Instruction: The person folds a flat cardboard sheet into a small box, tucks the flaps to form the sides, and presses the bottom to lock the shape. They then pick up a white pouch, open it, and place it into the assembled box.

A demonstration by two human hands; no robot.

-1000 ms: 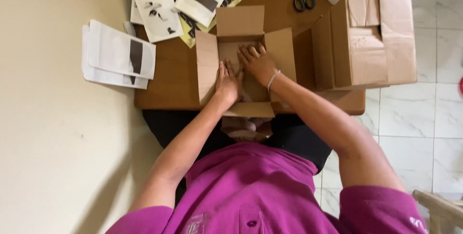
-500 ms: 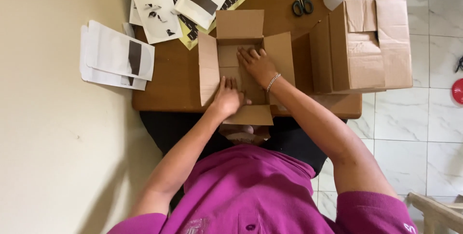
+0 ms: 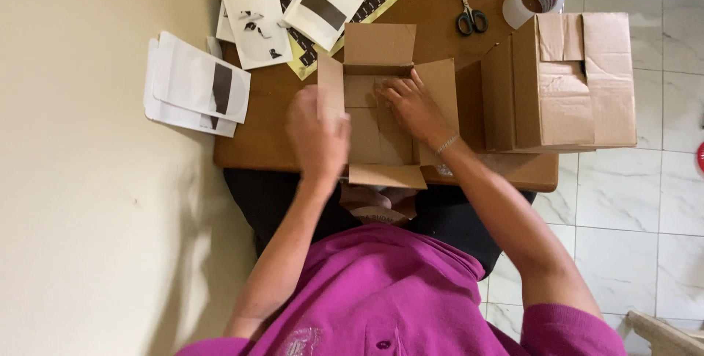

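The open cardboard box (image 3: 381, 118) is set mid-counter, its left flap (image 3: 330, 96) lying just right of the blurred left hand (image 3: 317, 136), grip unclear, while the right hand (image 3: 414, 107) is pressed flat inside, grasping nothing.

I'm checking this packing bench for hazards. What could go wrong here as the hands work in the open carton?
The open box hangs over the near edge of the table, so the right hand pressing inside might tip it off. The white mailers overhang the left edge and could slide down. The scissors lie close by, within knocking range.
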